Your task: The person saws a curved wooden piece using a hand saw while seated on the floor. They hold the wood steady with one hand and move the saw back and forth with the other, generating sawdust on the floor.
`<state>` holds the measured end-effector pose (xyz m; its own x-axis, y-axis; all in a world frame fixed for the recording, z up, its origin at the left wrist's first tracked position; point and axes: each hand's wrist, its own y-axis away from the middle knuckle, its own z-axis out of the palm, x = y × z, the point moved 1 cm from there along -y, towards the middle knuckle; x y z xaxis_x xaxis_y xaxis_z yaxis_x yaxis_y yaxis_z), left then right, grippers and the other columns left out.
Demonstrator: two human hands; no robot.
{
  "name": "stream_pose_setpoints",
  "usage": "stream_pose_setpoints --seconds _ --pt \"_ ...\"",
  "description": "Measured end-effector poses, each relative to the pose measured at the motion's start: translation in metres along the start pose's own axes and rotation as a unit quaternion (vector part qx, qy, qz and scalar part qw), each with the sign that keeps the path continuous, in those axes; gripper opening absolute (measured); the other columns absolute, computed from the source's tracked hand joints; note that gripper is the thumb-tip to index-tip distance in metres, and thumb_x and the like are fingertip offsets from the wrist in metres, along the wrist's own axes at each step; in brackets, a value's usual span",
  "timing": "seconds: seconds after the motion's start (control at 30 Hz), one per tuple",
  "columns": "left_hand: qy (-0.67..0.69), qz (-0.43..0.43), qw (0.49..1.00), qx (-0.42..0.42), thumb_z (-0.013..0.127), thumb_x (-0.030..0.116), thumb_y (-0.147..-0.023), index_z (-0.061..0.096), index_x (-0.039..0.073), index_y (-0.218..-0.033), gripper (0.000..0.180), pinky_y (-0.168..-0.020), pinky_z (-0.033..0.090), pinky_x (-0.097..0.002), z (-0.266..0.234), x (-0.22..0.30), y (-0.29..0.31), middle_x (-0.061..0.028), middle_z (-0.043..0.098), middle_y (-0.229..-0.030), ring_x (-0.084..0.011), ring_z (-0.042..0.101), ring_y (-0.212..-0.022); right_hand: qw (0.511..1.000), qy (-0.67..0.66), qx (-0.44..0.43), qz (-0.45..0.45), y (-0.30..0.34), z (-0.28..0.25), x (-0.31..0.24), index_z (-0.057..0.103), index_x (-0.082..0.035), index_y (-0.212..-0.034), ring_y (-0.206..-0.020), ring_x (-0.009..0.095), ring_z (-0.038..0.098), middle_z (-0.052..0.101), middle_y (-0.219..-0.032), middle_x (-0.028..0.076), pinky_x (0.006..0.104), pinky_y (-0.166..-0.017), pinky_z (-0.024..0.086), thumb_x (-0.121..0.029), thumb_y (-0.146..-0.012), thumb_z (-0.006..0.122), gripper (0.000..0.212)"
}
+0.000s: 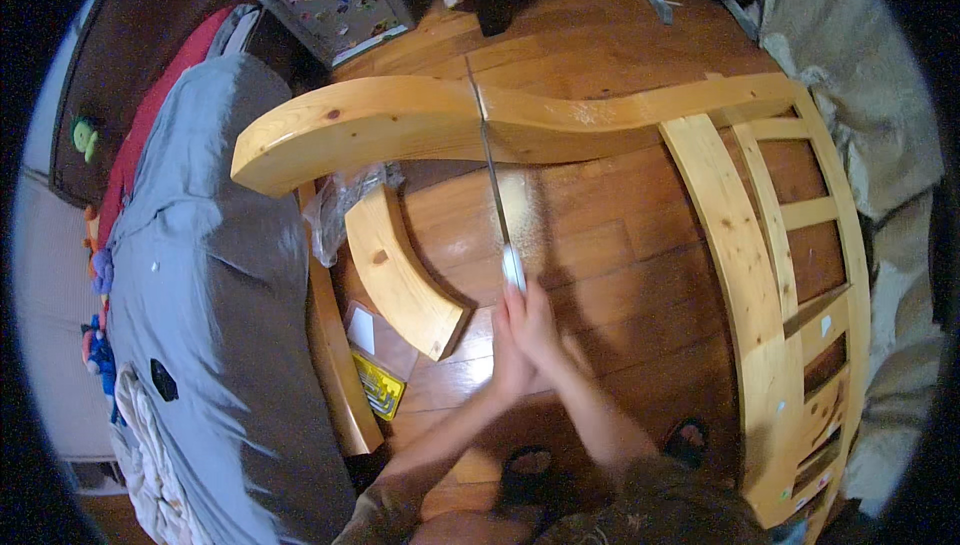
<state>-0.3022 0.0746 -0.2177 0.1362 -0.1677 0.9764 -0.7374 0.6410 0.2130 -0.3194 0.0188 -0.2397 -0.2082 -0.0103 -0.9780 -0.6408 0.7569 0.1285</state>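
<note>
Both my hands are wrapped round the pale handle of a hand saw (497, 185). My right hand (536, 327) is the upper one, and my left hand (509, 357) grips just below and beside it. The long thin blade points away from me and lies across a thick wavy wooden beam (370, 130), in a cut near its middle. How deep the cut goes is hard to tell. Pale sawdust (517, 207) is heaped on the floor right of the blade, and some is scattered on the beam's right part.
The beam's right end meets a slatted wooden frame (715, 190). A short curved wooden piece (395, 270) lies left of my hands, near crumpled clear plastic (345, 207) and a yellow packet (378, 385). A bed with grey bedding (220, 245) lines the left; a small cabinet (340, 5) stands behind.
</note>
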Motion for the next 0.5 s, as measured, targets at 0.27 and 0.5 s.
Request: stream_pose_setpoints --seconds 0.27,0.5 --pt "-0.337 0.172 0.926 -0.006 0.047 0.019 -0.089 0.035 0.001 -0.124 0.041 -0.087 0.039 -0.0354 0.011 0.025 -0.018 -0.0152 0.044 -0.110 -0.0253 0.046 -0.103 0.975 0.071 0.123 -0.171 -0.032 0.007 0.015 0.052 0.001 -0.100 -0.068 0.038 0.059 0.059 -0.078 0.026 0.0444 -0.058 0.045 -0.031 -0.089 0.048 0.035" --pt "-0.145 0.011 0.971 0.190 0.058 0.016 -0.082 0.048 0.001 -0.119 0.041 -0.083 0.043 -0.0336 -0.001 -0.061 0.047 -0.0145 0.056 -0.101 -0.0244 0.053 -0.092 0.996 0.066 0.005 -0.052 0.065 0.007 0.020 0.050 -0.001 -0.092 -0.070 0.039 0.058 0.058 -0.076 0.023 0.0470 -0.060 0.045 -0.028 -0.088 0.049 0.027"
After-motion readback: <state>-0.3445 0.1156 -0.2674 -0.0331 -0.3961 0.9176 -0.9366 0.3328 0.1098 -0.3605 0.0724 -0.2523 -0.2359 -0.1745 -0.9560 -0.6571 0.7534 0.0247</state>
